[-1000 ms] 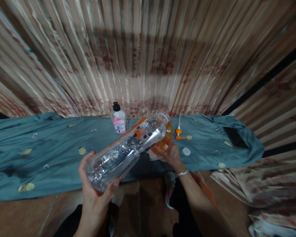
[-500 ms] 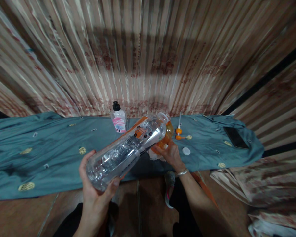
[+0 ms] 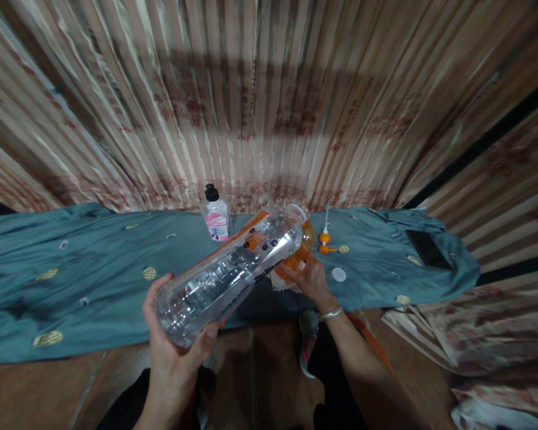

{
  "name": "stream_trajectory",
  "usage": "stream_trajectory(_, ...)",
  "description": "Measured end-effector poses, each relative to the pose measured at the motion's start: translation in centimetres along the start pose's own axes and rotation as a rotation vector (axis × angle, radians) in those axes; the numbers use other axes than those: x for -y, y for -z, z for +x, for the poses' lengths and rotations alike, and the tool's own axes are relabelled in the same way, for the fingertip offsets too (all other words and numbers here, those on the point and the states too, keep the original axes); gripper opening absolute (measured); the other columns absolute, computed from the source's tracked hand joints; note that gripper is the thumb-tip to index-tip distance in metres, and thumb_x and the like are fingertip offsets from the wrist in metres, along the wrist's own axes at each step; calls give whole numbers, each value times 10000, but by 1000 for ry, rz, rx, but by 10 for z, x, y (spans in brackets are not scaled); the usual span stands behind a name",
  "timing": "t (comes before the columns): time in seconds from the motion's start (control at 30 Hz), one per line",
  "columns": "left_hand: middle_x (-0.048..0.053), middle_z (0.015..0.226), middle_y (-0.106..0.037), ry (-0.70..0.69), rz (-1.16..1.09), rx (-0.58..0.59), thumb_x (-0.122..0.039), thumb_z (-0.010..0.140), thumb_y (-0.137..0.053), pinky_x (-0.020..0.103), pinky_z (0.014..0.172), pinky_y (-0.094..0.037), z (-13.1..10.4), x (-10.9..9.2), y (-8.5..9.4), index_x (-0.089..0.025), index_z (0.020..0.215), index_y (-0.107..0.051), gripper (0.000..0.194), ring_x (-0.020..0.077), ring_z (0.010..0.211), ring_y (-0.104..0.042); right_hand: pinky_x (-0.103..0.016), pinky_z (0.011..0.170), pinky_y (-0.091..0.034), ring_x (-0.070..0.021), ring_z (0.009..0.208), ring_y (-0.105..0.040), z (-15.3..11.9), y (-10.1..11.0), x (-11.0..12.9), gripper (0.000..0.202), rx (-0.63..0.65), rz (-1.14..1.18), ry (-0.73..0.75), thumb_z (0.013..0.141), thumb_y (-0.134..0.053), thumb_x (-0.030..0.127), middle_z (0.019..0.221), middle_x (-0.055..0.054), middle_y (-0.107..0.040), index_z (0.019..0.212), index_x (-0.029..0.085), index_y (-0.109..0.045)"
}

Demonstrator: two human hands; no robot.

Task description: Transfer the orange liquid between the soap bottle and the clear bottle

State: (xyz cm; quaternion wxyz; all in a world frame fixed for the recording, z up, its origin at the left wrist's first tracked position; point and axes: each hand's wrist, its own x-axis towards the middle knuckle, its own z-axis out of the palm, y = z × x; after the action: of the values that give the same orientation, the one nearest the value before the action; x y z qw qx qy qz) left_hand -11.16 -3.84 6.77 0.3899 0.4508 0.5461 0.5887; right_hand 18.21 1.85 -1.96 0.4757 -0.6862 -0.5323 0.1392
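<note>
My left hand (image 3: pixel 174 346) is wrapped round the base of a large clear plastic bottle (image 3: pixel 206 292) with an orange-and-white label. The bottle is tilted, its neck up and to the right, over an orange bottle (image 3: pixel 308 236). Around the orange bottle my right hand (image 3: pixel 311 280) is closed; the large bottle covers much of it. Whether liquid runs between the two mouths I cannot tell. Something whitish (image 3: pixel 283 283), perhaps a tissue, shows beneath the orange bottle. An orange pump head (image 3: pixel 325 242) with its tube lies right of the bottles, near a round white cap (image 3: pixel 339 275).
A clear bottle with a pink label and black cap (image 3: pixel 216 220) stands at the back of the teal cloth (image 3: pixel 112 251). Towards the right end lies a dark phone (image 3: pixel 428 249). Striped curtains (image 3: pixel 251 107) hang behind. Tiled floor (image 3: pixel 233 382) shows in front.
Almost nothing differs. Both hands keep their hold, and the large bottle stays tilted, its base perhaps a touch lower.
</note>
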Motion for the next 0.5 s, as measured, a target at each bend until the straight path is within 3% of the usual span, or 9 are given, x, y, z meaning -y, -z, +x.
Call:
stream_trajectory(0.17, 75, 1349, -749, 19, -15, 1, -712, 686, -1068, 445, 1007, -658, 0, 0, 0, -306, 1580, -579, 1097, 330, 1168, -764, -655, 1012, -816, -435, 1141, -944, -1, -3, 7, 532, 0, 62, -38, 839, -1001, 478, 1188, -120, -967, 1310, 325, -806)
stream_trajectory(0.3, 84, 1361, -751, 6, -28, 0, -679, 702, -1069, 443, 993, -668, 0, 1, 0, -310, 1572, -595, 1057, 333, 1177, -765, -631, 1020, -816, -456, 1140, -939, -2, -3, 9, 484, 0, 70, -56, 825, -1017, 460, 1166, -177, -963, 1228, 290, -809)
stream_trajectory(0.5, 87, 1325, -769, -11, -38, 1, -658, 718, -1067, 432, 956, -680, -1, -1, -2, -288, 1579, -589, 1052, 324, 1133, -774, -648, 1079, -795, -445, 1204, -933, -2, -3, 7, 544, -2, 72, -45, 839, -1002, 462, 1249, -163, -958, 1314, 290, -801)
